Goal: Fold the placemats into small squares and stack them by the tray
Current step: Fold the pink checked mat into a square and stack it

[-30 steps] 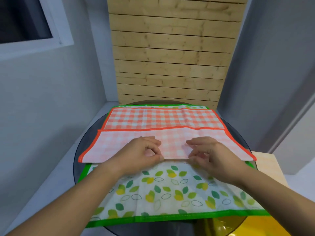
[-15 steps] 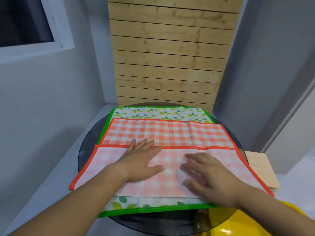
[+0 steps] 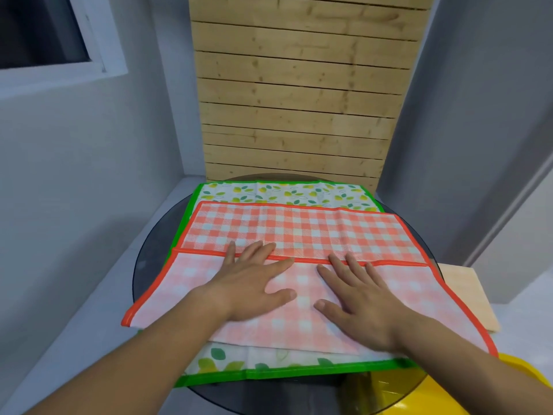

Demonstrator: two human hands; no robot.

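Round dark glass table, centre of view, near rim cut off by bottom edge. Pale wood slat panel upright behind table, horizontal boards, knots visible, top out of frame. Grey wall on left, another grey wall on right. Window top left, white frame, dark pane. Yellow object bottom right, glossy, partly seen through glass, mostly cropped, kind unclear. Pale grey surface below table on left.

Matt woven placemat, glossy glass table
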